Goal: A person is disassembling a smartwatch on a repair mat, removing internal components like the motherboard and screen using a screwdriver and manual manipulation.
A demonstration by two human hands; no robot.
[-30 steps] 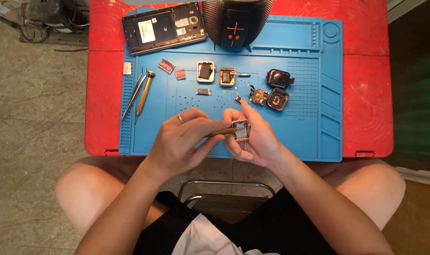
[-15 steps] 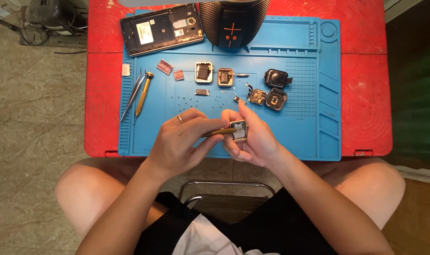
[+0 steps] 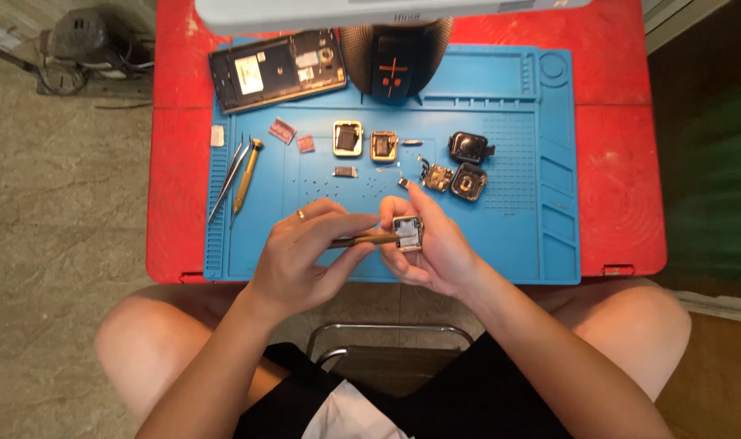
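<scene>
Two hands meet at frame centre: the right hand (image 3: 437, 254) pinches a small square silver casing (image 3: 408, 233), possibly a watch body, while the left hand (image 3: 305, 254) grips a slim brass-coloured tool (image 3: 362, 240) touching it. Beneath lies a blue work mat (image 3: 509, 236) on a red table (image 3: 614, 162), over a tiled floor (image 3: 53, 268).

Bright even overhead light, soft short shadows, sharp centre, blurred pale edge at top, dim right side
</scene>
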